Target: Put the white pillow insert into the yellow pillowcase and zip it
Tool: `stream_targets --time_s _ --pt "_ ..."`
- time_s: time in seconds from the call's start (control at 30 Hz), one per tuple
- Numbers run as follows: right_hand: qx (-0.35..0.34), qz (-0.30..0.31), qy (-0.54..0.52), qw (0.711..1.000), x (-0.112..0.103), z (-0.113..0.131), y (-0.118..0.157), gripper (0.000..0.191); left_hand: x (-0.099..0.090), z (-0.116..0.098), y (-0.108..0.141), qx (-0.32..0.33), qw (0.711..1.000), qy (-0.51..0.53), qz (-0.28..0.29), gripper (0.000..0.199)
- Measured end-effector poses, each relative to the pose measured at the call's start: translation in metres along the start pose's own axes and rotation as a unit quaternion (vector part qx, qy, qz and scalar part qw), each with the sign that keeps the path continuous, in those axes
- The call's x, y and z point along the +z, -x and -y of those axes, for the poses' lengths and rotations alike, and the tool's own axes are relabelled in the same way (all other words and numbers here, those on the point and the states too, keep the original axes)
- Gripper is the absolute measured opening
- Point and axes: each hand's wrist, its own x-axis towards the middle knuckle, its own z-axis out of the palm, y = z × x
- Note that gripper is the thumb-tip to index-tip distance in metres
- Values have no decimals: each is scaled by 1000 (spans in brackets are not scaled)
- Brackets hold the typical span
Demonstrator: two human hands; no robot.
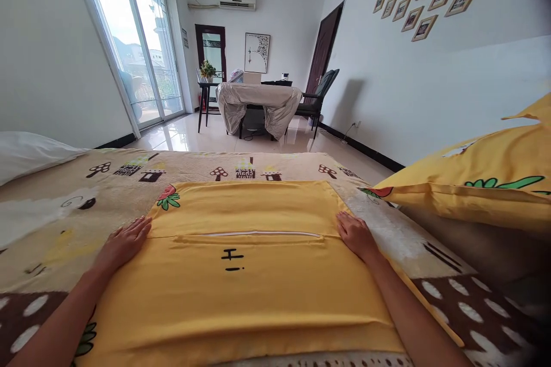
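Observation:
A yellow pillowcase lies flat on a patterned blanket. A whitish zipper line crosses its upper part, with black lettering below. My left hand rests palm down at the pillowcase's left edge, fingers extended. On the opposite edge my right hand lies flat too, its fingers pointing inward. Neither hand grips anything. Green leaf and red fruit prints show at the top left corner.
At the right, a yellow pillow stands raised beside the blanket. White fabric lies at the far left. Beyond the bed are a covered table, a dark chair and a glass door.

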Motion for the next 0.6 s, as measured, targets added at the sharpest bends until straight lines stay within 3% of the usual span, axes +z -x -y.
stream_targets --time_s 0.13,0.27,0.33,0.43,0.5,0.6 --pt "-52 -35 -15 998 -12 26 24 41 -2 2 18 13 999 -20 -44 59" --pt "-151 -62 -50 985 -40 69 49 40 -17 -32 34 104 987 -39 -115 59" --pt "-200 -10 -54 978 -62 101 55 38 -34 -65 38 163 982 -8 -96 58" --pt "-271 129 -33 953 -90 159 50 28 -65 -133 37 262 965 26 3 54" --pt "-269 160 -35 949 -98 196 42 29 -80 -182 31 326 942 28 76 50" --pt "-247 162 -45 954 -90 232 33 42 -84 -242 15 351 931 36 95 47"
